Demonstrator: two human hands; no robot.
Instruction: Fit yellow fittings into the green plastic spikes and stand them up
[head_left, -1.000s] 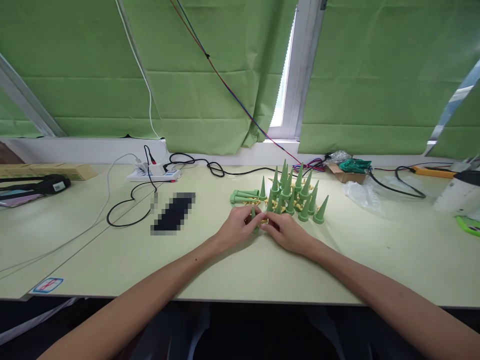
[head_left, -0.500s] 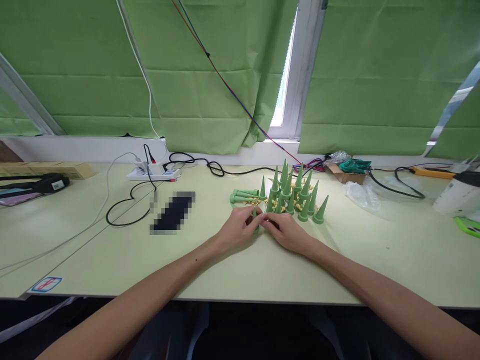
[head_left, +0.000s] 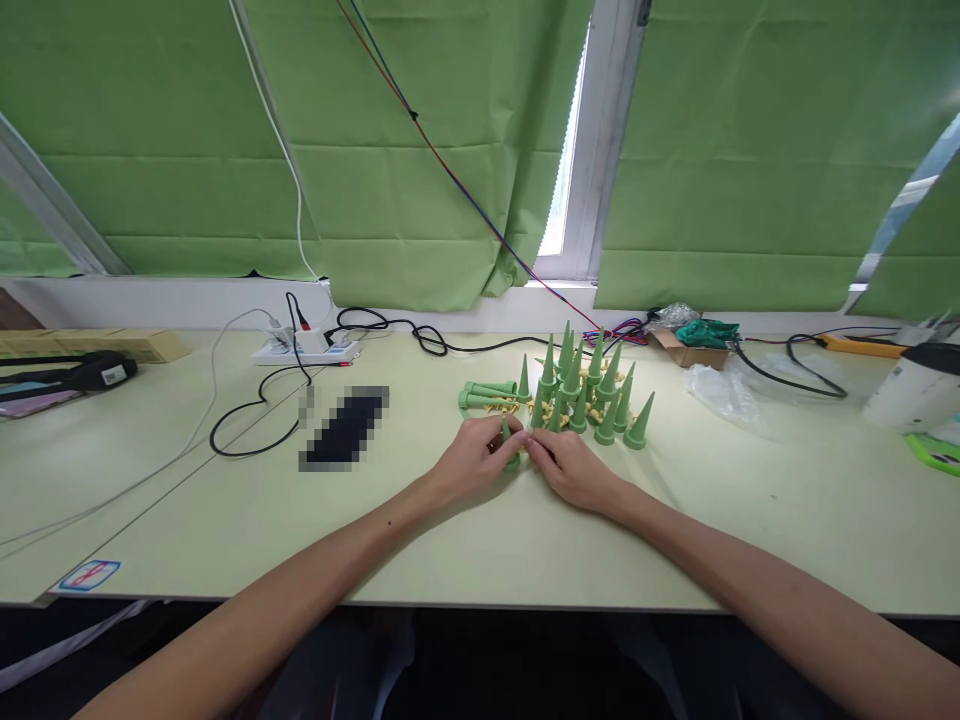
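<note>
My left hand [head_left: 474, 455] is closed around a small green plastic cone [head_left: 512, 463], which stands upright with its round base near the tabletop. The fingertips of my right hand [head_left: 576, 466] are pinched together and meet the left thumb just right of that cone. Whatever the right fingers hold is too small and hidden to name. Beyond both hands, several more green cones [head_left: 638, 428] stand upright in a cluster. Small yellow pieces [head_left: 501, 407] lie among them. To the left of the cluster, a few green cones [head_left: 491, 388] lie on their sides.
The pale table [head_left: 420, 560] carries a pixelated dark object [head_left: 347, 430] at left, a power strip [head_left: 341, 352] with black and white cables, and yellow boxes [head_left: 154, 346]. On the right are an open cardboard box [head_left: 688, 349], clear plastic wrap [head_left: 724, 393], a white cup [head_left: 911, 390] and a bright green object [head_left: 936, 452].
The fingertips of both hands have shifted very slightly, and the view has moved a little. The left hand keeps its hold on the green cone.
</note>
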